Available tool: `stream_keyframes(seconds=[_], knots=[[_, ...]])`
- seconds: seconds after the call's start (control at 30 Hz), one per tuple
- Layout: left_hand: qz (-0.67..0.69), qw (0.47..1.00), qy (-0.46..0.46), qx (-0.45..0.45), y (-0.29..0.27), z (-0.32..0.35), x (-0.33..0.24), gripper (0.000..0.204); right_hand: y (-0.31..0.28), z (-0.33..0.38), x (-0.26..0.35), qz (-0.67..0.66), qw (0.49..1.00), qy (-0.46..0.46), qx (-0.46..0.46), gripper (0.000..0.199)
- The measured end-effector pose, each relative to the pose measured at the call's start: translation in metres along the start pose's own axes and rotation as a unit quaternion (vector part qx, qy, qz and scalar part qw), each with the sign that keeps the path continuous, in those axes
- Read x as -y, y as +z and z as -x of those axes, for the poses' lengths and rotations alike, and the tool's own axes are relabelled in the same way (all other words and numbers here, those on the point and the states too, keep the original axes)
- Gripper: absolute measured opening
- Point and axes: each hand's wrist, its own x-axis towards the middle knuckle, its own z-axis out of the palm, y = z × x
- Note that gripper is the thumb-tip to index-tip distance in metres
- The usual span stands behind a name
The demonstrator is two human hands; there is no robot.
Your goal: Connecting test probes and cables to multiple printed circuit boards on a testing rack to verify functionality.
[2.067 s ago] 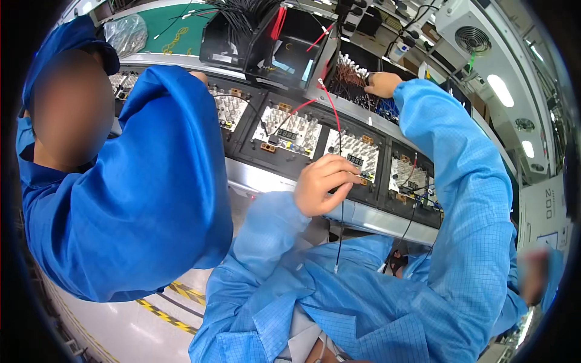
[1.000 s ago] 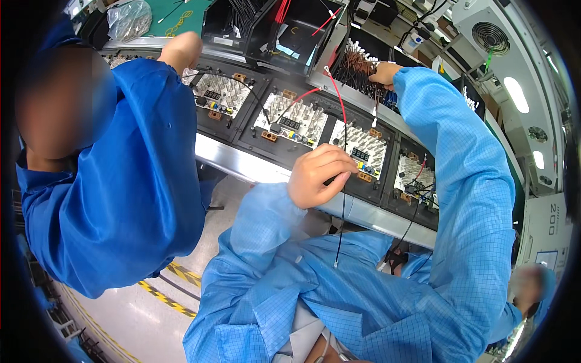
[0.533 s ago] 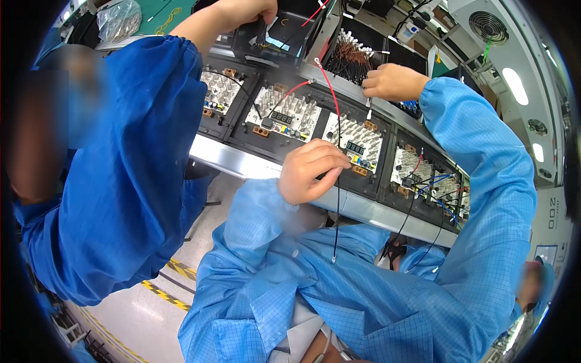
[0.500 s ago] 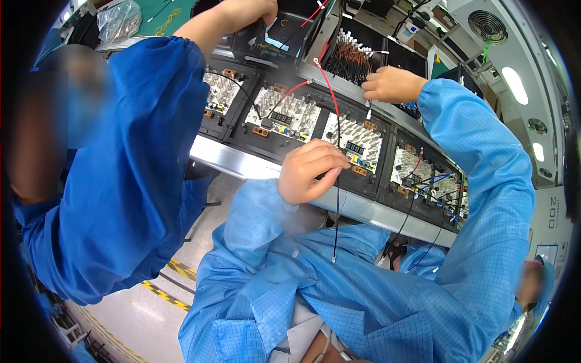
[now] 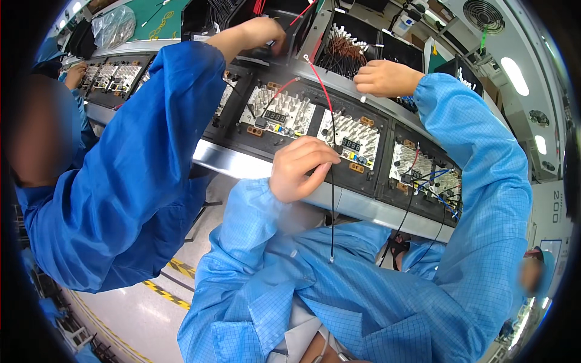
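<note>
Black wire (image 5: 332,212) is dangling, left hand (image 5: 304,167) pinching it probably for control, right hand (image 5: 387,78) hiding its grip, can't tell.

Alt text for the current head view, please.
A person's left hand is at a hanging black wire by a white circuit board with a digit display. The right hand is at the edge of a black bin of brown and black wires. A co-worker's hand is over another black bin.
</note>
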Motion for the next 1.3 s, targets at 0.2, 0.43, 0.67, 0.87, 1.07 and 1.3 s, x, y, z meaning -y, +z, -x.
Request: stream_keyframes(seconds=[0.2, 0.43, 0.67, 0.87, 1.07, 1.3], knots=[[0.003, 1.0, -0.003, 0.0, -0.001, 0.0, 0.0, 0.017, -0.02, 0.004, -0.006, -0.078, 0.986, 0.136, -0.052, 0.019], [0.013, 1.0, -0.009, -0.004, -0.001, 0.001, -0.001, 0.015, -0.042, 0.022, -0.004, -0.144, 0.914, 0.351, -0.14, 0.012], [-0.013, 1.0, -0.002, -0.025, -0.003, 0.005, 0.0, 0.015, -0.076, 0.027, -0.017, -0.295, 0.766, 0.485, -0.3, 0.012], [-0.022, 0.999, 0.006, -0.035, 0.0, 0.004, -0.002, 0.015, -0.073, 0.057, -0.04, -0.279, 0.737, 0.487, -0.377, 0.01], [-0.011, 0.998, -0.004, -0.064, -0.001, 0.007, -0.003, 0.019, -0.16, 0.045, 0.001, -0.323, 0.697, 0.511, -0.385, 0.016], [0.044, 0.991, -0.06, -0.113, -0.023, 0.001, -0.053, 0.048, -0.227, -0.006, 0.132, -0.473, 0.708, 0.322, -0.415, 0.018]])
